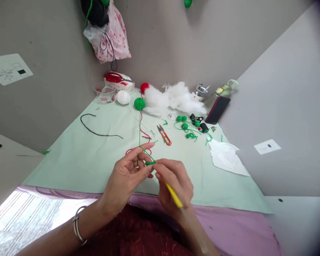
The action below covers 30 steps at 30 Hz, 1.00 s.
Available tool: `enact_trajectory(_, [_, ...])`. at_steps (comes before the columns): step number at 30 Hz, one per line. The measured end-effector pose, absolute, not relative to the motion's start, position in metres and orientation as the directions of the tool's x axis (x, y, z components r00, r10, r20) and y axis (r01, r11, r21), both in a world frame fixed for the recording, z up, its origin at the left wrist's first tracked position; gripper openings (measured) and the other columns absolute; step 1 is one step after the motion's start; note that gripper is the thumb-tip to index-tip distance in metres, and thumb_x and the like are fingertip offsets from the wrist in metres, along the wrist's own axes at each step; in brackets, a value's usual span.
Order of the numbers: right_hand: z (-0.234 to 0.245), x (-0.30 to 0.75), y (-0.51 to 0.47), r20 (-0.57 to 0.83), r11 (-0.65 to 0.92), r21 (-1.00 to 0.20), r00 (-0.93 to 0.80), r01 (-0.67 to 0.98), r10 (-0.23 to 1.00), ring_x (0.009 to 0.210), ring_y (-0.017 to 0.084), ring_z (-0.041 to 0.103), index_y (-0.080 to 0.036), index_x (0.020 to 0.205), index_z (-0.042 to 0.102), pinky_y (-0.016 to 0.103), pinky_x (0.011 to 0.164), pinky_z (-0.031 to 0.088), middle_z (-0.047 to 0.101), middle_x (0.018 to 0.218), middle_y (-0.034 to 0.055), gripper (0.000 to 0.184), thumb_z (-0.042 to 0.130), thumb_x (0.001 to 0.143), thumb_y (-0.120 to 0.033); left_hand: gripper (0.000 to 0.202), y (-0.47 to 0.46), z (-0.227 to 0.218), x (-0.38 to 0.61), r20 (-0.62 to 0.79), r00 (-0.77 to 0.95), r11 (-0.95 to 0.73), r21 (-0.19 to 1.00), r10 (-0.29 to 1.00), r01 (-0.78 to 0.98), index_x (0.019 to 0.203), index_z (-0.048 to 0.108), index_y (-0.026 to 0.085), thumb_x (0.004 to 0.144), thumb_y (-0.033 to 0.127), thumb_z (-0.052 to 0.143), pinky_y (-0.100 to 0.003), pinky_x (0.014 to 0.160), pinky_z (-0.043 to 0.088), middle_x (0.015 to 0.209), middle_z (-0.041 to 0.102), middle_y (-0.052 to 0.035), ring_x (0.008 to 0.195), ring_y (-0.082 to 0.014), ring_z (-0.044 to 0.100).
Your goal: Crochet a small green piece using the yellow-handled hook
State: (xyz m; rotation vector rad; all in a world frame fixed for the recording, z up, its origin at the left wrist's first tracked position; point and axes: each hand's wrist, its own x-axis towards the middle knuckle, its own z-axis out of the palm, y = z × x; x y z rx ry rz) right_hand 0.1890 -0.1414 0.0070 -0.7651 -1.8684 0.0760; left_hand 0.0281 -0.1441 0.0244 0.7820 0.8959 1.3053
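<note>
My left hand [128, 174] pinches a small green crochet piece [149, 163] between thumb and fingers, with the green yarn [140, 131] looped over its forefinger. That strand runs back to a green yarn ball [139, 103]. My right hand [174, 183] grips a yellow-handled crochet hook [174, 195], its tip at the green piece. Both hands hover over the near edge of the pale green table cover [77, 160].
Orange thread snips [164, 134] lie mid-table. Several small green crocheted balls [185, 125] sit right of them. White stuffing [173, 97], a red yarn ball [144, 87], a white ball [123, 97], a dark phone [218, 109], white paper [226, 156] and a black cord [96, 129] are around.
</note>
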Motion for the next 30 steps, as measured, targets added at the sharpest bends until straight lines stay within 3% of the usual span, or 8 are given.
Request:
enact_trajectory(3, [0.005, 0.188, -0.142, 0.822, 0.768, -0.444, -0.131, 0.462, 0.554, 0.096, 0.022, 0.073, -0.025, 0.121, 0.077, 0.036, 0.077, 0.061, 0.078, 0.107, 0.0101, 0.029, 0.060, 0.102, -0.011, 0.046, -0.139, 0.027, 0.025, -0.242, 0.182, 0.303, 0.772, 0.953, -0.559, 0.125, 0.082, 0.028, 0.080, 0.028, 0.092, -0.017, 0.060, 0.052, 0.082, 0.061, 0.0036, 0.062, -0.0058, 0.049])
enact_trajectory(6, [0.010, 0.188, -0.139, 0.677, 0.654, -0.730, 0.076, 0.201, 0.732, 0.080, 0.019, 0.070, -0.026, 0.109, 0.078, 0.035, 0.071, 0.058, 0.077, 0.092, 0.0054, 0.027, 0.053, 0.107, -0.017, 0.043, -0.135, 0.031, 0.019, -0.300, 0.222, 0.372, 0.696, 0.928, -0.614, 0.121, 0.083, 0.023, 0.079, 0.025, 0.092, -0.017, 0.058, 0.051, 0.081, 0.060, 0.0039, 0.056, -0.0032, 0.038])
enact_trajectory(8, [0.014, 0.187, -0.135, 0.549, 0.552, -0.834, 0.092, -0.009, 0.831, 0.072, 0.017, 0.066, -0.024, 0.100, 0.078, 0.033, 0.067, 0.056, 0.076, 0.087, 0.0043, 0.025, 0.055, 0.108, -0.023, 0.045, -0.135, 0.033, 0.018, -0.278, 0.201, 0.342, 0.703, 0.939, -0.623, 0.122, 0.083, 0.024, 0.079, 0.023, 0.092, -0.018, 0.059, 0.053, 0.086, 0.063, 0.0030, 0.057, -0.0035, 0.039])
enact_trajectory(11, [0.014, 0.185, -0.132, 0.453, 0.453, -0.878, 0.037, -0.154, 0.891, 0.075, 0.016, 0.067, -0.024, 0.099, 0.080, 0.032, 0.069, 0.056, 0.079, 0.093, 0.0054, 0.022, 0.060, 0.107, -0.029, 0.047, -0.138, 0.034, 0.020, -0.258, 0.201, 0.327, 0.736, 0.945, -0.593, 0.125, 0.081, 0.025, 0.079, 0.023, 0.091, -0.021, 0.059, 0.053, 0.091, 0.065, 0.0020, 0.058, -0.0048, 0.038])
enact_trajectory(20, [0.011, 0.189, -0.131, 0.384, 0.386, -0.903, 0.044, -0.190, 0.922, 0.072, 0.015, 0.069, -0.024, 0.098, 0.079, 0.031, 0.072, 0.058, 0.080, 0.091, 0.0036, 0.024, 0.060, 0.107, -0.035, 0.045, -0.140, 0.034, 0.023, -0.218, 0.191, 0.288, 0.797, 0.957, -0.531, 0.125, 0.080, 0.025, 0.082, 0.027, 0.089, -0.024, 0.061, 0.055, 0.087, 0.063, 0.0029, 0.059, -0.0063, 0.037])
enact_trajectory(23, [0.017, 0.191, -0.133, 0.404, 0.404, -0.903, 0.031, -0.145, 0.914, 0.072, 0.015, 0.071, -0.024, 0.098, 0.077, 0.031, 0.073, 0.059, 0.080, 0.091, 0.0028, 0.027, 0.055, 0.110, -0.032, 0.044, -0.141, 0.033, 0.021, -0.204, 0.171, 0.263, 0.820, 0.964, -0.508, 0.126, 0.080, 0.026, 0.083, 0.028, 0.088, -0.024, 0.062, 0.056, 0.088, 0.062, 0.0021, 0.062, -0.0075, 0.043])
enact_trajectory(26, [0.018, 0.192, -0.139, 0.498, 0.495, -0.866, 0.028, 0.070, 0.867, 0.077, 0.017, 0.073, -0.026, 0.105, 0.076, 0.034, 0.074, 0.061, 0.080, 0.095, 0.0036, 0.026, 0.051, 0.110, -0.025, 0.045, -0.143, 0.029, 0.020, -0.162, 0.122, 0.200, 0.866, 0.979, -0.458, 0.128, 0.079, 0.027, 0.085, 0.028, 0.087, -0.024, 0.065, 0.056, 0.092, 0.063, 0.0015, 0.069, -0.0099, 0.055])
enact_trajectory(30, [0.006, 0.189, -0.143, 0.742, 0.724, -0.559, -0.147, 0.403, 0.654, 0.089, 0.022, 0.076, -0.029, 0.123, 0.074, 0.039, 0.078, 0.063, 0.081, 0.102, 0.0073, 0.028, 0.058, 0.104, -0.016, 0.047, -0.145, 0.026, 0.024, -0.102, 0.044, 0.111, 0.896, 0.994, -0.430, 0.129, 0.078, 0.028, 0.084, 0.026, 0.089, -0.024, 0.070, 0.057, 0.089, 0.064, 0.0031, 0.069, -0.0099, 0.058])
